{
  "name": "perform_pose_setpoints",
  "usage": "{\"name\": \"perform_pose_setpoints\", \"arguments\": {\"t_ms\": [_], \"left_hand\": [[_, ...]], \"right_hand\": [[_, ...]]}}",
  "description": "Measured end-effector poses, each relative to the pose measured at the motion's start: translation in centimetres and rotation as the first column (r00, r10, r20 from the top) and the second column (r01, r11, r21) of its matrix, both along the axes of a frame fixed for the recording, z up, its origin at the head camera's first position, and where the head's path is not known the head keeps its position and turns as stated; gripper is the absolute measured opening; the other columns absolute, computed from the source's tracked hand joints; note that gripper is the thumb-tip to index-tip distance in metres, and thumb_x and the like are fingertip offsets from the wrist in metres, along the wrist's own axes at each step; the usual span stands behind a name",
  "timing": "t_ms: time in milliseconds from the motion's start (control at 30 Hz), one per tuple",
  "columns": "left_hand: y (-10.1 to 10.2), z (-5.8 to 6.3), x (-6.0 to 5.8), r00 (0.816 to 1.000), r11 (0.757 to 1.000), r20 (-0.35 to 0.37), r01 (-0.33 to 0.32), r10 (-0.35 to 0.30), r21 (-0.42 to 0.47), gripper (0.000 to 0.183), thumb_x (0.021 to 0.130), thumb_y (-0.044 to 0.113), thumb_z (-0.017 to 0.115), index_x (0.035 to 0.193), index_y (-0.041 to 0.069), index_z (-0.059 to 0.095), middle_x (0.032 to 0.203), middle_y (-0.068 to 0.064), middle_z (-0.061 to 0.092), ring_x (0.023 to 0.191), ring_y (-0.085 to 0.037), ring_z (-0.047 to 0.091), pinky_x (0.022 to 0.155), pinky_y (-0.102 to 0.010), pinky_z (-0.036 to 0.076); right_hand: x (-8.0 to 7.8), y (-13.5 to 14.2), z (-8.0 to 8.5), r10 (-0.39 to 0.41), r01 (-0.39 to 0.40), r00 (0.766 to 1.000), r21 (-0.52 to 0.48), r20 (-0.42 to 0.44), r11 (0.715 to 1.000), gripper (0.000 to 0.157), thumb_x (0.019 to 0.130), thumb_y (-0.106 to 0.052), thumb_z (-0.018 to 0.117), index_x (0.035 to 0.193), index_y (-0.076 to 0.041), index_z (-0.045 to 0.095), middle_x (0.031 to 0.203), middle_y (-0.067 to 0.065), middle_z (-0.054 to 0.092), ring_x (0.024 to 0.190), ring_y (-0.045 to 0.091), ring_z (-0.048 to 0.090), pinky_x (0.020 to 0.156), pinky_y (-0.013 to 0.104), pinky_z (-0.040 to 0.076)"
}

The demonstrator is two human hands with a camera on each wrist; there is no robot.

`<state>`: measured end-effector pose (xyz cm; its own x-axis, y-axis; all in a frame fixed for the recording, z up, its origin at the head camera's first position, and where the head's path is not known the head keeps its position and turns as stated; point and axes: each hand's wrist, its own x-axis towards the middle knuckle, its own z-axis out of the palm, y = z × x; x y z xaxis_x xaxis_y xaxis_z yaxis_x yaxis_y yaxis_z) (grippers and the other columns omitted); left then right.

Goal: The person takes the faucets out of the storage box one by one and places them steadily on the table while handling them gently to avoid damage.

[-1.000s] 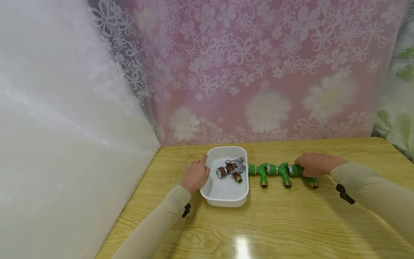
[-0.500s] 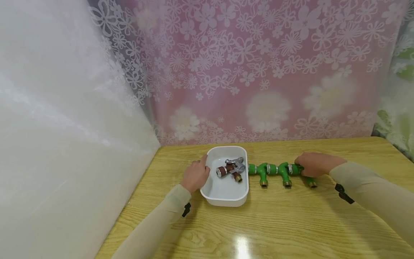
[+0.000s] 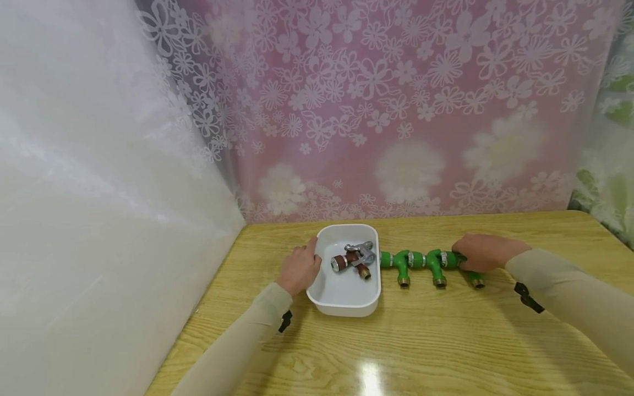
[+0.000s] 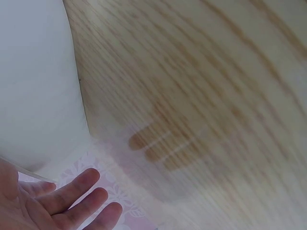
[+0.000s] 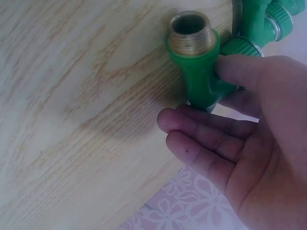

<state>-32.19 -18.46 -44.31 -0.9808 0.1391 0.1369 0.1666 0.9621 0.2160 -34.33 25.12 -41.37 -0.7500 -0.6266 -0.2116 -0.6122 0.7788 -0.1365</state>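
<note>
A white basin [image 3: 344, 291] holds a brown valve [image 3: 354, 259] with a brass threaded end, and shiny metal fittings [image 3: 365, 254] lying partly over it. My left hand [image 3: 299, 269] holds the basin's left rim with thumb and index finger; the left wrist view shows its other fingers loose beside the wall. To the right of the basin, green angle valves [image 3: 405, 264] lie in a row, brass outlets facing me. At the row's right end my right hand [image 3: 482, 252] pinches a green valve [image 5: 199, 76] by its body, which it partly hides.
Everything stands on a wood-grain table [image 3: 421, 341]. A pink floral curtain [image 3: 396, 137] hangs along the table's back edge. White sheeting [image 3: 124, 220] closes off the left side.
Both hands keep their places on the basin and the end valve. The green valve under the right hand has shifted or turned very slightly.
</note>
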Motion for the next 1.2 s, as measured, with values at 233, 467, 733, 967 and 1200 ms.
{"name": "perform_pose_setpoints", "arguments": {"t_ms": [233,467,733,967,1200], "left_hand": [[0.0,0.0,-0.2,1.0,1.0,-0.01,0.002,-0.002,-0.001,0.052,0.106,0.027,0.042,0.156,0.014,0.035,0.131,-0.015,0.066,0.113,-0.033,0.064,0.084,-0.049,0.055],[-0.1,-0.1,-0.4,1.0,1.0,0.001,-0.005,0.005,-0.006,0.053,0.106,0.027,0.042,0.157,0.015,0.034,0.132,-0.015,0.065,0.115,-0.033,0.063,0.086,-0.05,0.055],[0.1,-0.1,-0.3,1.0,1.0,0.007,-0.01,0.011,-0.014,0.053,0.105,0.028,0.043,0.156,0.015,0.035,0.132,-0.015,0.065,0.114,-0.033,0.064,0.085,-0.05,0.055],[0.0,-0.1,-0.1,1.0,1.0,0.001,-0.004,0.004,-0.007,0.053,0.105,0.027,0.043,0.156,0.013,0.035,0.132,-0.016,0.065,0.115,-0.033,0.064,0.087,-0.05,0.055],[0.0,-0.1,-0.1,1.0,1.0,-0.003,0.0,0.0,-0.001,0.053,0.106,0.026,0.043,0.156,0.013,0.035,0.132,-0.016,0.065,0.115,-0.033,0.064,0.087,-0.049,0.055]], "right_hand": [[0.1,-0.1,0.8,-0.006,0.009,0.999,0.061,-0.046,0.998,0.029,0.092,-0.025,0.072,0.111,-0.003,0.069,0.104,0.009,0.07,0.09,0.027,0.068,0.076,0.046,0.055],[0.3,-1.0,2.0,0.001,0.007,0.997,0.091,-0.083,0.996,0.034,0.093,-0.026,0.072,0.114,0.001,0.068,0.106,0.015,0.07,0.088,0.027,0.069,0.077,0.046,0.057],[0.5,-2.9,3.0,0.043,-0.033,0.991,0.081,-0.124,0.996,0.027,0.094,-0.022,0.07,0.111,-0.001,0.07,0.102,0.013,0.071,0.084,0.024,0.068,0.074,0.045,0.057],[0.8,-5.2,4.3,0.084,-0.072,0.984,0.084,-0.16,0.994,0.027,0.093,-0.024,0.072,0.114,-0.006,0.07,0.109,0.013,0.07,0.092,0.028,0.068,0.076,0.044,0.057],[0.6,-7.9,5.5,0.12,-0.104,0.976,0.096,-0.183,0.99,0.03,0.092,-0.024,0.073,0.119,-0.011,0.069,0.117,0.012,0.068,0.092,0.024,0.068,0.076,0.043,0.057]]}}
